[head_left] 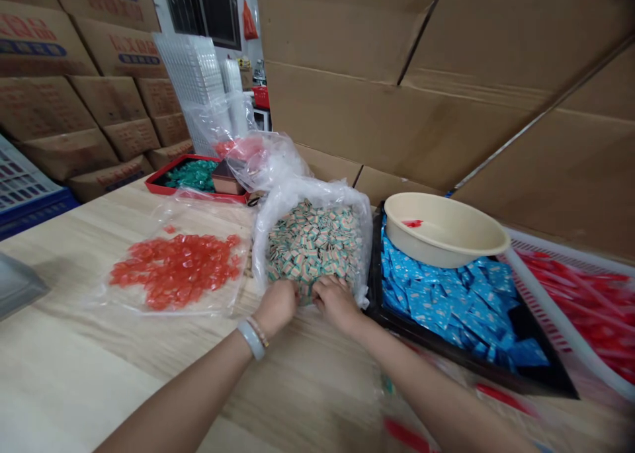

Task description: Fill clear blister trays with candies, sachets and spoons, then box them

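Observation:
My left hand [278, 306], with a pale bangle and a beaded bracelet on its wrist, and my right hand [337, 301] both rest at the front rim of a transparent plastic bag [317, 192]. The bag is full of small wrapped sweets [312, 248] striped in teal, cream and orange. My fingertips are buried at the bag's edge, so I cannot see any grip. To the left lies a heap of red translucent sweets [176, 271] on a plastic sheet. A black tray [496, 354] of blue sachets [446, 301] stands to the right.
A beige basin [441, 228] sits on the blue sachets. Behind stands a red tray [169, 182] of green sweets. Red sticks [585, 307] fill a white tray at right. Cardboard sheets [397, 76] and stacked cartons [84, 109] wall the wooden table [149, 373].

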The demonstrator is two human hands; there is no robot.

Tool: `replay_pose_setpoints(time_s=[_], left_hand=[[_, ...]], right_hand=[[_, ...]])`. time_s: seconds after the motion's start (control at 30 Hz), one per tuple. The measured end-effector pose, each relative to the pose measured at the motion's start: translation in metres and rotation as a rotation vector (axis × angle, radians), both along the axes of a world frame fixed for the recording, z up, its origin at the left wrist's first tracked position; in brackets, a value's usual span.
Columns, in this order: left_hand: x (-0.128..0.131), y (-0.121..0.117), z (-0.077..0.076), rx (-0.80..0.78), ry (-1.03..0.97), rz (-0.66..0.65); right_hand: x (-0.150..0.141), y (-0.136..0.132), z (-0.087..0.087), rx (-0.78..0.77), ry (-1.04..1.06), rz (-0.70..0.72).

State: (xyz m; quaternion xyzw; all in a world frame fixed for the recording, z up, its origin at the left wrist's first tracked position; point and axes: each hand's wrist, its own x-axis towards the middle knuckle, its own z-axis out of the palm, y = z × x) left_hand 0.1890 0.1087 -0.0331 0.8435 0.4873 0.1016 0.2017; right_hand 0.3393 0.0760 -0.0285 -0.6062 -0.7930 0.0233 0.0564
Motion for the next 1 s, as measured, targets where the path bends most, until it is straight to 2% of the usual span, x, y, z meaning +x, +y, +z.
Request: replay_pose_setpoints(time_s=[0.2,0.37,0.5,0.7,0.8,0.9,1.0], left_hand=[[0.012,-0.006,0.001,0.018,-0.016,-0.005],[0.019,-0.009,0.001,0.025,0.003,0.029],[0.022,-0.013,-0.001,0.033,-0.040,-0.013],[0.004,0.008,0.010,0.068,-0.146,-0.032],[-0.008,0.019,0.015,0.069,-0.169,-0.105],[-0.014,0.017,0.010,0.049,-0.181,-0.182],[-0.017,0.011,0.002,0.050,-0.199,-0.183]], right_hand=[[0.001,-0.005,-0.001,-0.007,0.092,-0.011],[0.005,-0.007,-0.003,0.069,0.164,-0.057],[0.013,-0.007,-0.007,0.119,0.290,-0.098],[0.021,-0.003,-0.012,0.093,0.405,-0.045],[0.016,0.005,-0.012,0.051,0.367,-0.034],[0.005,0.012,-0.012,0.023,0.313,-0.040],[-0.005,0.015,-0.012,0.036,0.248,-0.065]])
